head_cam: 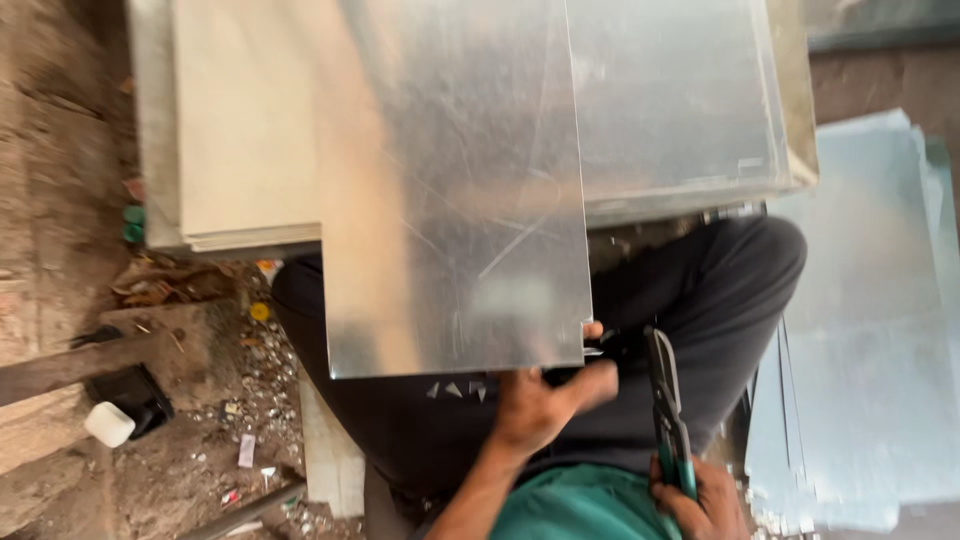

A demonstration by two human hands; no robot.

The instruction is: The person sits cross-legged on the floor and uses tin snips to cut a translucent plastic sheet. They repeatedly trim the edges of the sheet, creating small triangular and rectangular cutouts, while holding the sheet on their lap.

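Shiny galvanised steel makes up the metal sheet [455,190], a flat rectangle with faint scratches and a blurred reflection, lying across the person's lap and reaching up over a stack of sheets [680,100] ahead. Its near edge is straight, with a small nick at the near right corner. The left hand [545,400] pinches that corner, thumb on top and fingers tucked under the edge. The right hand [700,500] is wrapped tight around the teal handles of tin snips [665,400], whose dark blades point away from the body, just beside the sheet's corner but not touching it. Small triangular offcuts [455,389] rest on the dark trousers [720,290] below the sheet's edge. To the right lies a pile of pale bluish sheets [870,330]. To the left, bare dirt ground [60,180] is strewn with metal scraps, a wooden plank [70,365] and a white cylinder [108,424].
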